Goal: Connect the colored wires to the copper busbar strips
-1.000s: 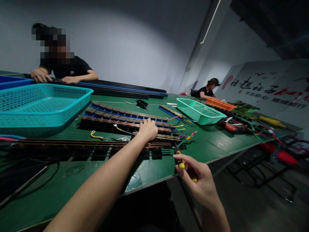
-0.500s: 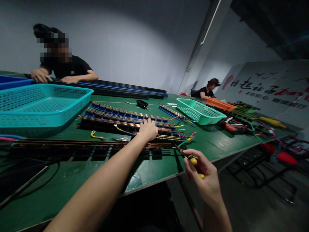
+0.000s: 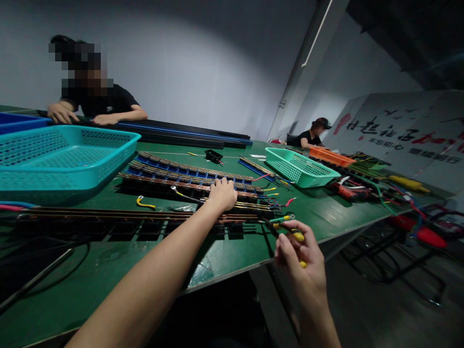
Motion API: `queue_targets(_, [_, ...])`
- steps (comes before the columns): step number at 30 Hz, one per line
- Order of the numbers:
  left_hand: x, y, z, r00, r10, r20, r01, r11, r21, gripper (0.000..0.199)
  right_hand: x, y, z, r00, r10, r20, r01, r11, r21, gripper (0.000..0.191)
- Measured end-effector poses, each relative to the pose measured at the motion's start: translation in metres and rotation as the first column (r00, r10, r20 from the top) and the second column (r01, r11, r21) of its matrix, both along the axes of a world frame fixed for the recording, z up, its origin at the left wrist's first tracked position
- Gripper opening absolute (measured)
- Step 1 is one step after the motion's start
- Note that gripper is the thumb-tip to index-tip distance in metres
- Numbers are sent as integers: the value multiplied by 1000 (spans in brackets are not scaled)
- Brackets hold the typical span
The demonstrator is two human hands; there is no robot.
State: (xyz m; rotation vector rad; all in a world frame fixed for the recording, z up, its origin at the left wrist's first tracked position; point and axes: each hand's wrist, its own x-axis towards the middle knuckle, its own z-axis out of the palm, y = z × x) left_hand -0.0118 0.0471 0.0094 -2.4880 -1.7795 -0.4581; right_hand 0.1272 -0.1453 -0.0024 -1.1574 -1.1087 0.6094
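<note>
My right hand (image 3: 302,251) is closed on yellow-and-black pliers (image 3: 297,235). Their dark jaws lie at the right end of the long black rail with copper strips (image 3: 119,215), beside a green-yellow wire (image 3: 282,219) with a ring terminal. My left hand (image 3: 222,195) rests, fingers bent, on the copper-striped rails near their right part; what its fingertips grip is hidden. Behind it are blue-and-black rails (image 3: 181,169) with copper strips. A short yellow wire (image 3: 145,203) with a ring terminal lies left of my left hand.
A turquoise basket (image 3: 68,179) stands at the left, a green basket (image 3: 300,169) at the back right. Red-handled tools (image 3: 350,190) lie beyond it. One person (image 3: 108,104) sits across the table (image 3: 224,263), another (image 3: 311,137) farther right. A small black tray (image 3: 213,155) lies behind the rails.
The pliers in my right hand have tilted and shifted slightly right. The green-yellow wire's end has swung down and right, to lie beside them. My left hand has stayed in place.
</note>
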Motion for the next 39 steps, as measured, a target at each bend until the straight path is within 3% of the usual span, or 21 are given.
queue_targets(7, [0, -1, 1, 1000, 6, -5, -6, 1000, -1, 42, -7, 2, 6, 981, -50, -190, 55, 998, 25, 33])
queue_targets(14, [0, 0, 2, 1000, 2, 1, -2, 1000, -10, 42, -6, -2, 4, 999, -9, -44, 14, 994, 107, 31])
queue_targets(19, [0, 0, 1, 1000, 0, 1, 0, 1000, -8, 43, -10, -21, 16, 990, -117, -80, 128, 981, 143, 30])
queue_targets(22, [1, 0, 1, 1000, 1, -1, -1, 1000, -9, 43, -7, -20, 27, 983, -154, -98, 176, 940, 293, 31])
queue_targets(25, [0, 0, 1, 1000, 3, 1, -3, 1000, -4, 43, 1, 4, 39, 990, -134, -41, 135, 840, 526, 38])
queue_targets(26, [0, 0, 1, 1000, 4, 3, -4, 1000, -2, 42, 3, 17, 43, 990, -141, -13, 126, 828, 546, 41])
queue_targets(30, [0, -1, 1, 1000, 12, 9, -12, 1000, 0, 41, 14, 82, 55, 991, -130, 31, 97, 862, 498, 41])
queue_targets(34, [0, -1, 1, 1000, 15, 9, -15, 1000, -4, 41, 26, 137, 53, 999, -50, 7, 43, 911, 410, 45])
queue_targets(39, [1, 0, 1, 1000, 7, 16, -7, 1000, -6, 42, 39, 161, 36, 992, -93, -89, 120, 921, 371, 49])
